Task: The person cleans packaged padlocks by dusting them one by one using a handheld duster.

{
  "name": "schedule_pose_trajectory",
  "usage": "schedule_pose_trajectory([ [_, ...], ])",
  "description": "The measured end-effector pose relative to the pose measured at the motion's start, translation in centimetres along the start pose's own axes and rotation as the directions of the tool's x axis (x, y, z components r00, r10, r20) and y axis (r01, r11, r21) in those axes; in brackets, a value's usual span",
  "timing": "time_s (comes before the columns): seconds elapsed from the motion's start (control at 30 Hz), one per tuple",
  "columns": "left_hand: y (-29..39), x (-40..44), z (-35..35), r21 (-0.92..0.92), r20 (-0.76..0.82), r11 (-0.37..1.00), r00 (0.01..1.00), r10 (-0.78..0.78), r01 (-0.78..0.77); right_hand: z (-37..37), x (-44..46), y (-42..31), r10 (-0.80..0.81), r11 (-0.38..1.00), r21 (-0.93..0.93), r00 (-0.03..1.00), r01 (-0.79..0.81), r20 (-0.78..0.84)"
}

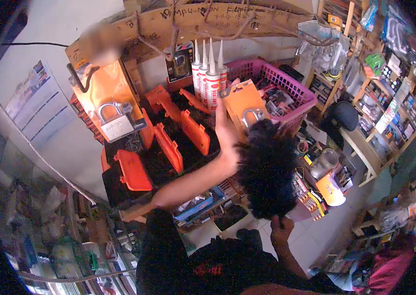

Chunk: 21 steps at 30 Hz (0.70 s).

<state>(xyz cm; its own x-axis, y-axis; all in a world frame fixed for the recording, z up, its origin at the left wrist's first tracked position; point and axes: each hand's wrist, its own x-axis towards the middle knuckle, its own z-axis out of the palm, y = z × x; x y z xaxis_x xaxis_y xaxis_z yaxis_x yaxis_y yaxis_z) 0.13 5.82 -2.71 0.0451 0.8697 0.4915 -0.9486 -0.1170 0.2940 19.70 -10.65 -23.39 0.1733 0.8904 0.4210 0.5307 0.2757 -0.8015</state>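
My left hand (227,132) is raised over the bins, its fingers closed around a carded padlock (243,102) with an orange backing. Just below that pack is the dark fluffy head of a duster (267,169), its upper end touching or overlapping the pack's lower edge. My right hand (281,229) grips the duster's lower end, where the handle is mostly hidden in my fist. Behind my left hand stand several white sealant tubes (212,87) with pointed nozzles. A larger carded padlock (118,129) hangs from a hook at the left.
Black bins with orange flaps (134,170) stand below the hanging packs. A pink basket (300,107) of small packets sits behind the held pack. To the right are a clear jar (324,163) and a table of small goods. Metal hooks (174,37) jut from the wooden board (203,22).
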Motion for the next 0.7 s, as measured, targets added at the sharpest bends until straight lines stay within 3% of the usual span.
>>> schedule_pose_trajectory([
  [0.2,0.0,-1.7,0.9,-0.119,0.130,0.991,0.991,-0.042,0.058,-0.2,1.3,-4.2,-0.069,0.997,-0.017,0.993,0.071,0.091],
  [0.3,-0.2,-2.4,1.5,-0.138,0.122,0.990,0.992,-0.014,0.031,1.7,0.1,-2.7,0.152,0.948,0.247,0.968,-0.199,0.198],
  [0.43,0.3,-3.9,2.4,-0.146,0.103,0.988,0.993,0.056,-0.041,3.4,-1.3,-0.9,0.122,0.984,0.083,0.939,-0.156,0.321],
  [0.47,0.4,-4.2,2.7,-0.149,0.100,0.987,0.992,0.073,-0.058,3.9,-1.6,-0.7,0.024,0.990,0.129,0.973,-0.056,0.232],
  [0.57,0.2,-5.3,3.4,-0.157,0.087,0.982,0.989,0.121,-0.106,2.9,-1.3,-2.4,-0.267,0.953,-0.120,0.957,0.280,0.113],
  [0.67,0.5,-6.2,3.7,-0.154,0.075,0.975,0.983,0.170,-0.157,3.1,-1.0,-3.5,0.052,0.981,0.157,0.937,-0.112,0.346],
  [0.7,0.8,-6.5,3.7,-0.155,0.068,0.971,0.978,0.196,-0.184,3.5,-1.4,-2.6,0.021,0.982,0.168,0.943,-0.082,0.332],
])
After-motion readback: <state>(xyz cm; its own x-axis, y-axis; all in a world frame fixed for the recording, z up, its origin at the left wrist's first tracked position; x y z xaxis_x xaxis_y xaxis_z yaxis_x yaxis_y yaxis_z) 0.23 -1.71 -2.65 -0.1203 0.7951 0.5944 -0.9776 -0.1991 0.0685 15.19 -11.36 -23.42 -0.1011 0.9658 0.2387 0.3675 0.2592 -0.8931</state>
